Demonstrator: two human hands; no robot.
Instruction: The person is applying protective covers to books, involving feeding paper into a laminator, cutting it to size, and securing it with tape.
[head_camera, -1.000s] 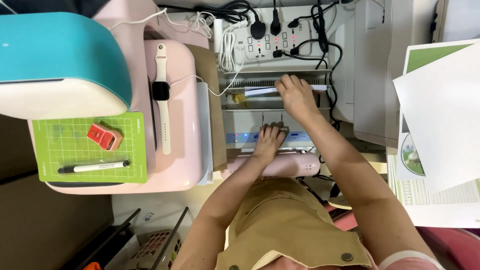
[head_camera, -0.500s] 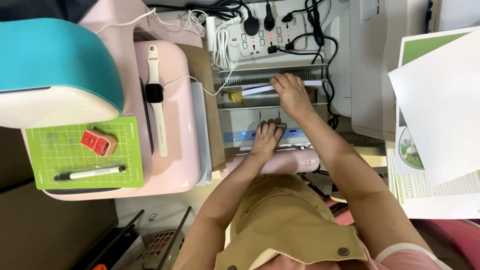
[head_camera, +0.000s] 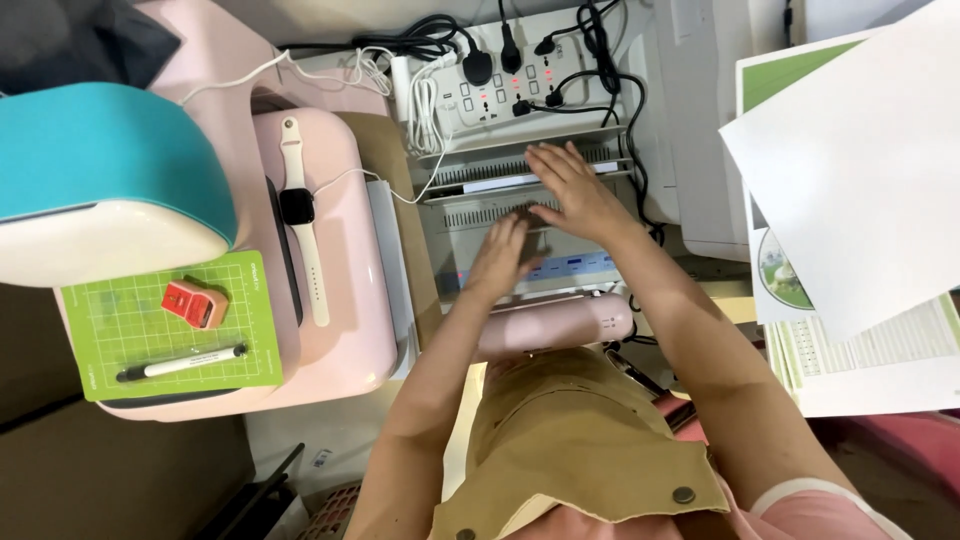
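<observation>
cluttered desk: both hands on a grey binding machine.

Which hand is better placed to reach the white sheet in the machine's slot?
Right, probably. The right hand lies spread over the white sheet in the binding machine; the left hand rests nearer, on its front.

Teal-and-white machine top left. Pale pink machine beside it, cream-strapped watch with black face on top. Lime green gridded mat, white lines; red-orange block and black-and-white pen on it. White power strip, black plugs. Grey-white laminator. Tan apron. White sheets, green print.
</observation>
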